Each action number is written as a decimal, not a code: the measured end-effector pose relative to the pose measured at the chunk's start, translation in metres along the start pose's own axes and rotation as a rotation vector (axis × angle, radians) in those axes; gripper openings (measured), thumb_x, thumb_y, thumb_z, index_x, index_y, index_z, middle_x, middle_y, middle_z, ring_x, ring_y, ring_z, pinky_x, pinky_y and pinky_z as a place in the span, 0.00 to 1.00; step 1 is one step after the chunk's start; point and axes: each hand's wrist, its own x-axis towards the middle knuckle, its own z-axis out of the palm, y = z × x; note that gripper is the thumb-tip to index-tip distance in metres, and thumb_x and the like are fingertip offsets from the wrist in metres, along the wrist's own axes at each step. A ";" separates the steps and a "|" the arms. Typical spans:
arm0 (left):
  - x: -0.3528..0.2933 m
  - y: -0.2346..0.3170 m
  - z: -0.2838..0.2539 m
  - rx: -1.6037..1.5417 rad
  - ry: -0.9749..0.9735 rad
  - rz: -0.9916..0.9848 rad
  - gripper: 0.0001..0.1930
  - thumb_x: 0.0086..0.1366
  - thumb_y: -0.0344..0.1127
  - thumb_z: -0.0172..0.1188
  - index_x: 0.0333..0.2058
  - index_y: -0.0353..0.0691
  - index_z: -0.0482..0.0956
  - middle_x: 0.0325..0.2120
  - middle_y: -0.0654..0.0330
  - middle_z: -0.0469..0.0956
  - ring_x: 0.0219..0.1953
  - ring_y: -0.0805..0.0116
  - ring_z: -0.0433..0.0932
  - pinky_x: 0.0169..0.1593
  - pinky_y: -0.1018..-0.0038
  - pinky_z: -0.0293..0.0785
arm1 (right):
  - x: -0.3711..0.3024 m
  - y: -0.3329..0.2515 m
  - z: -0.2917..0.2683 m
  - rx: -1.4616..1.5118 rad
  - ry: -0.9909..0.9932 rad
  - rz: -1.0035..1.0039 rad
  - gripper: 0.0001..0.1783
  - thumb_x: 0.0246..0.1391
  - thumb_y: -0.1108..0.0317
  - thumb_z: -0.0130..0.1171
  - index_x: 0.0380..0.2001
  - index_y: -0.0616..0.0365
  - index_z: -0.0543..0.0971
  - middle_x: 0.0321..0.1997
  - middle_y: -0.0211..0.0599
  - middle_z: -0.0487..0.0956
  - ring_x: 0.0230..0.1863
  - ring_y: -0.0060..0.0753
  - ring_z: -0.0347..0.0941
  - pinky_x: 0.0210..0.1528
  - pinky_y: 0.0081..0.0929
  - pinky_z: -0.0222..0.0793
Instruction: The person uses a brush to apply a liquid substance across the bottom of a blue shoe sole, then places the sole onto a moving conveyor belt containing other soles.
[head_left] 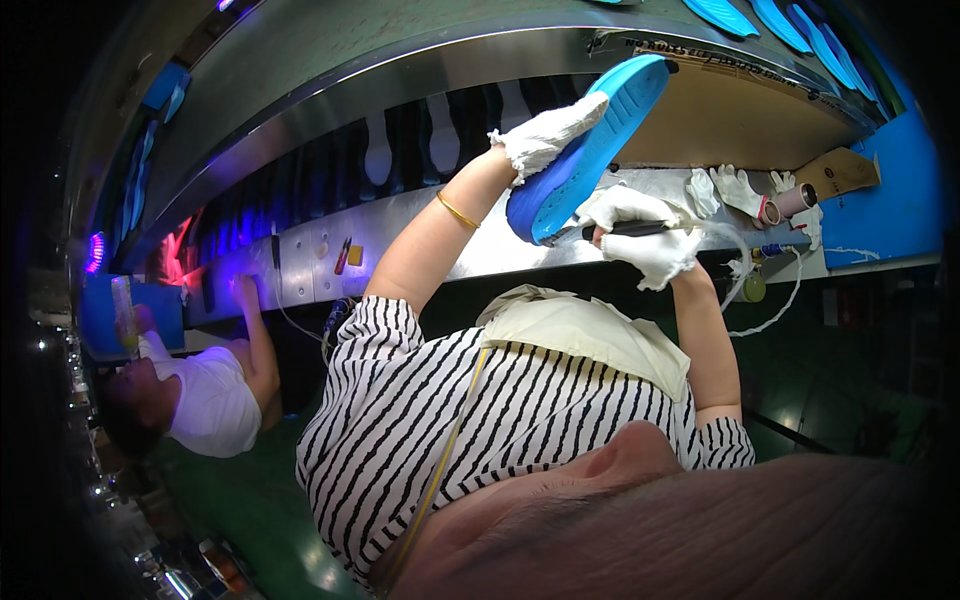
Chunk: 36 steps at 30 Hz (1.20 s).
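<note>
A blue shoe sole (612, 130), bright blue along one side and deeper blue toward its lower end, is held up at a slant above the bench. My left hand (552, 132), in a white glove, is closed around its side; the fingertips are partly hidden. Close to the sole's lower end, my right hand (648, 245), also gloved in white, grips a dark pen-like tool (638, 229). The tool's thin end points toward the sole's lower edge; whether it touches cannot be made out.
Beneath my hands runs a metal bench (400, 245). White gloves (735, 190) and a thread spool (796, 200) lie to the right, near a cardboard box (720, 120). Pale hoses (775, 322) hang off the edge. A co-worker (215, 400) sits at left. Behind runs a conveyor (420, 40).
</note>
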 end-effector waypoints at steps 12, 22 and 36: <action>0.009 -0.004 -0.015 0.102 -0.034 -0.105 0.40 0.62 0.65 0.48 0.64 0.45 0.55 0.49 0.53 0.71 0.45 0.71 0.74 0.49 0.72 0.73 | 0.013 0.000 -0.012 0.109 0.053 -0.063 0.07 0.36 0.82 0.55 0.24 0.60 0.73 0.30 0.35 0.75 0.33 0.26 0.71 0.39 0.23 0.69; -0.011 0.001 -0.032 -0.364 -0.019 0.210 0.42 0.60 0.68 0.44 0.58 0.34 0.62 0.49 0.49 0.72 0.47 0.60 0.76 0.48 0.67 0.76 | 0.010 0.003 -0.043 -0.108 0.058 -0.190 0.08 0.40 0.82 0.59 0.25 0.59 0.74 0.34 0.34 0.77 0.34 0.21 0.72 0.39 0.23 0.70; -0.019 -0.096 0.005 -1.122 -0.159 0.089 0.35 0.64 0.57 0.50 0.59 0.36 0.61 0.49 0.46 0.72 0.49 0.51 0.75 0.56 0.54 0.70 | 0.002 0.036 -0.019 0.164 0.567 -0.112 0.10 0.48 0.77 0.62 0.36 0.61 0.74 0.34 0.33 0.79 0.34 0.18 0.75 0.40 0.18 0.72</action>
